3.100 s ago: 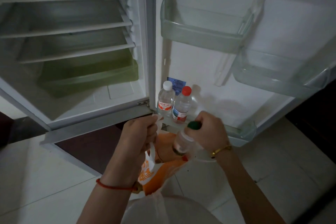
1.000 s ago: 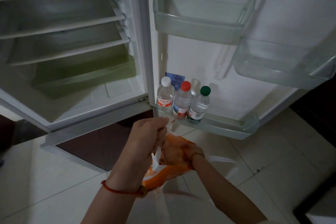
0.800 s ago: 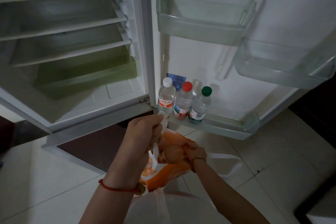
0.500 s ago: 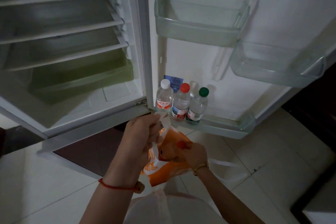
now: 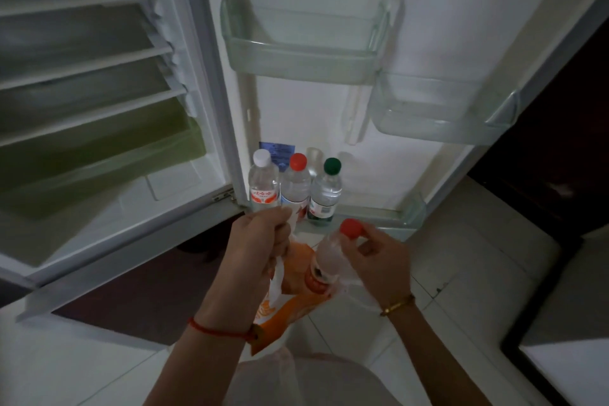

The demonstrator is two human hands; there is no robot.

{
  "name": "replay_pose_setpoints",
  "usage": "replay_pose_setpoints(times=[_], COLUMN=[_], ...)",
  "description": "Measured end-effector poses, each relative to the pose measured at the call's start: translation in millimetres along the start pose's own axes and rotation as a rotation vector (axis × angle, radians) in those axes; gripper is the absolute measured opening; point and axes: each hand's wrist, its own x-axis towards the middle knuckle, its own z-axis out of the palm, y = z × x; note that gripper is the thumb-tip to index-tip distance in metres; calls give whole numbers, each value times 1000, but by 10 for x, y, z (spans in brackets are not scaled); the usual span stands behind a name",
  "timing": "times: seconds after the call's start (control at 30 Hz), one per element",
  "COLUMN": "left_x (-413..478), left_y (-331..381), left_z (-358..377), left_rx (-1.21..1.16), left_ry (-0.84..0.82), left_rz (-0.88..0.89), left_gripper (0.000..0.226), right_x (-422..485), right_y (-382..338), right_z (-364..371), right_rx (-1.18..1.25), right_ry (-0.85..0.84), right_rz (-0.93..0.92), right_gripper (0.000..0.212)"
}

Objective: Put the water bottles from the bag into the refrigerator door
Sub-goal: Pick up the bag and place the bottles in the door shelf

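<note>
My left hand (image 5: 260, 247) grips the white handle of an orange and white plastic bag (image 5: 290, 303) that hangs below it. My right hand (image 5: 379, 260) holds a clear water bottle with a red cap (image 5: 326, 257), tilted, half out of the bag. Three water bottles stand side by side at the left end of the lowest door shelf (image 5: 389, 216): one with a white cap (image 5: 262, 184), one with a red cap (image 5: 296, 181), one with a green cap (image 5: 326, 191).
The refrigerator door stands open to the right, with two clear bins (image 5: 303, 56) (image 5: 438, 115) higher up. On the left are the fridge's white shelves and a green drawer (image 5: 99, 161). Pale floor tiles lie below; dark furniture (image 5: 543, 175) stands at the right.
The green-capped bottle was set on the door shelf. My right hand then reached into the bag and has now lifted out a red-capped bottle. My left hand kept hold of the bag handle.
</note>
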Motion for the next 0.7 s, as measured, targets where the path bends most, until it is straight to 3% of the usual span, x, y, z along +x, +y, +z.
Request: replay_pose_setpoints(times=[0.2, 0.4, 0.47, 0.7], left_x=[20, 69, 75, 41], left_y=[-33, -11, -8, 19], left_z=[50, 97, 107, 214], left_rx=[29, 39, 25, 65], left_ry=[16, 40, 38, 61], left_rz=[-43, -68, -66, -58], left_gripper=[40, 37, 30, 43], right_x=[413, 810, 904, 1056], right_y=[-248, -303, -242, 44], right_z=[-524, -558, -461, -57], right_rx=[11, -4, -57, -151], right_ry=[159, 196, 174, 112], right_rz=[-125, -202, -202, -86], right_gripper=[38, 36, 31, 18])
